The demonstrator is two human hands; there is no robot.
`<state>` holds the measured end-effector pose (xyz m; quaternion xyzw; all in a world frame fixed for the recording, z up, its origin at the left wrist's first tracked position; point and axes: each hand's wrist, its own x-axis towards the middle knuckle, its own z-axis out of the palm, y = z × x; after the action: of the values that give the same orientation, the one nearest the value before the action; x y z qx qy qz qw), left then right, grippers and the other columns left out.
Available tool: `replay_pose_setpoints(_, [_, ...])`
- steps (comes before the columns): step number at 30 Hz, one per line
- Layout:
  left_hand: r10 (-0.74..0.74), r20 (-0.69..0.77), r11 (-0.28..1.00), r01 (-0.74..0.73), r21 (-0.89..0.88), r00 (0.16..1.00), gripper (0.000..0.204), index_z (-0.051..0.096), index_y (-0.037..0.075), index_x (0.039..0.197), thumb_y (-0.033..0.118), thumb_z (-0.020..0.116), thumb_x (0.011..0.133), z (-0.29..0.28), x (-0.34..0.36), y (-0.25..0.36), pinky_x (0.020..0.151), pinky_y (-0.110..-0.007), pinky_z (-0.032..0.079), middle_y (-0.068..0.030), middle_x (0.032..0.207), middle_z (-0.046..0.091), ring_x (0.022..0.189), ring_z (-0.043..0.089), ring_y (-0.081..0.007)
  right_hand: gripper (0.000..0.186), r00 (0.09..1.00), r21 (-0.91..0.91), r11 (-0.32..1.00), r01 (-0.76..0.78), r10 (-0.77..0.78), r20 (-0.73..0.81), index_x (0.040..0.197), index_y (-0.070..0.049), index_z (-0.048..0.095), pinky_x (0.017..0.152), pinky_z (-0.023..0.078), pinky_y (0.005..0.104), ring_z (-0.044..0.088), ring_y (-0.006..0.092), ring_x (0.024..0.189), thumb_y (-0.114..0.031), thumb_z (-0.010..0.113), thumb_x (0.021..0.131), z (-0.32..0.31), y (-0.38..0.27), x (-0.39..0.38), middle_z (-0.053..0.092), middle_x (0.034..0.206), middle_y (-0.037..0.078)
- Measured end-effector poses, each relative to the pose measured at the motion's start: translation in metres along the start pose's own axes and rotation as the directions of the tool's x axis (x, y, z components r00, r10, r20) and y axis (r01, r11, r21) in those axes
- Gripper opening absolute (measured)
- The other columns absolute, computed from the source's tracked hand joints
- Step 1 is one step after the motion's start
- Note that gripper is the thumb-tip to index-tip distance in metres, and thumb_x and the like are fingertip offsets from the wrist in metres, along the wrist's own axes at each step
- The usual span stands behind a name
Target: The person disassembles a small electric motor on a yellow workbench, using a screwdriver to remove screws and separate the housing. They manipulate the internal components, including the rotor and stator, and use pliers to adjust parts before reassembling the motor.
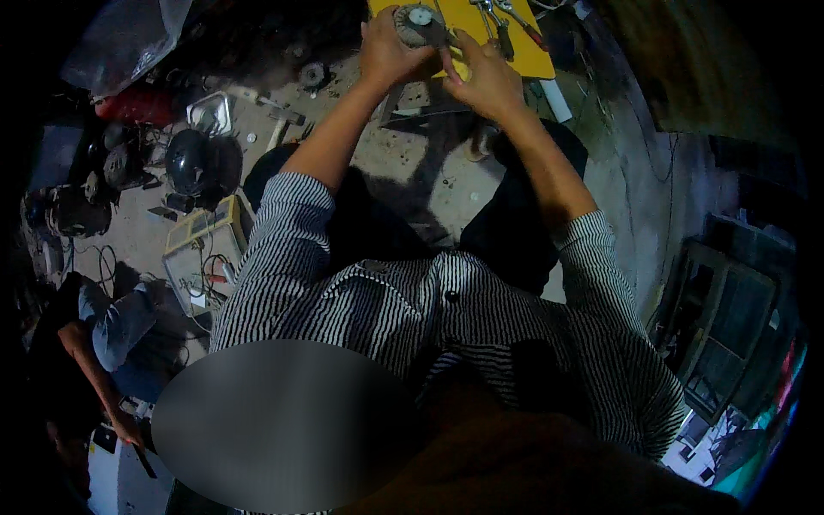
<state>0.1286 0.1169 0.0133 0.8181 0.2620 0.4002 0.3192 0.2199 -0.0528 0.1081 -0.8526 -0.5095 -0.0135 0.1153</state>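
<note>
My left hand [390,56] is wrapped round the left side of a round, ribbed part that looks like a small motor piece [412,33], with a pale disc at its centre. Close by on the right, my right hand [491,81] has its fingers bent in a pinch at the part's right edge. What lies between those fingertips is too small and dark to tell. Both hands are over a yellow board [534,62]. Several hand tools [499,26], some with metal jaws and one with a red handle, lie on its right side.
A white tube [556,100] lies by the board. On the floor to the left are a hammer [276,129], a metal tray [210,112], a dark round housing [189,161] and a yellow-framed box [202,245] with cables. Another person's hand [127,427] holds a dark tool at lower left.
</note>
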Motion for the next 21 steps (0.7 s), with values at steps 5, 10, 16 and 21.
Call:
replay_pose_setpoints(5, [0.016,0.005,0.997,-0.017,0.069,1.0,0.096,0.049,0.001,0.136,0.048,0.091,0.063,-0.001,0.002,-0.003,0.101,-0.049,0.048,-0.0217,0.121,0.065,0.115,0.059,-0.0429,0.075,0.99,-0.007,1.0,-0.024,0.024,0.136,0.147,-0.019,0.051,0.095,0.053,0.0514,0.062,0.0409,0.117,-0.042,0.074,0.079,-0.019,0.005,0.013,0.063,0.119,0.024])
replay_pose_setpoints(10, [0.031,-0.003,0.999,-0.031,0.045,1.0,0.098,0.048,0.002,0.137,0.049,0.091,0.063,0.006,0.003,0.001,0.103,-0.049,0.047,-0.0223,0.124,0.064,0.12,0.056,-0.0425,0.078,0.995,-0.027,1.0,-0.006,0.003,-0.099,0.151,-0.023,0.045,0.094,0.051,0.0524,0.058,0.0435,0.12,-0.035,0.074,0.08,0.008,0.001,-0.005,0.059,0.122,0.024])
replay_pose_setpoints(16, [0.003,-0.011,0.999,-0.002,0.05,1.0,0.097,0.047,0.003,0.138,0.048,0.091,0.063,0.004,-0.001,0.001,0.101,-0.048,0.049,-0.0216,0.127,0.061,0.122,0.054,-0.0417,0.084,0.991,-0.178,0.978,-0.113,0.097,-0.096,0.153,-0.024,0.041,0.095,0.05,0.0544,0.052,0.0455,0.127,-0.031,0.078,0.077,0.01,-0.015,-0.023,0.052,0.132,0.027])
replay_pose_setpoints(21, [0.005,-0.004,0.998,-0.005,0.061,1.0,0.098,0.046,0.003,0.138,0.049,0.091,0.063,0.005,-0.002,0.003,0.1,-0.049,0.05,-0.0224,0.127,0.06,0.122,0.054,-0.0414,0.082,0.99,-0.023,0.99,-0.138,0.138,0.019,0.15,-0.023,0.043,0.098,0.049,0.0526,0.058,0.043,0.121,-0.029,0.077,0.076,-0.002,-0.011,-0.019,0.059,0.125,0.024])
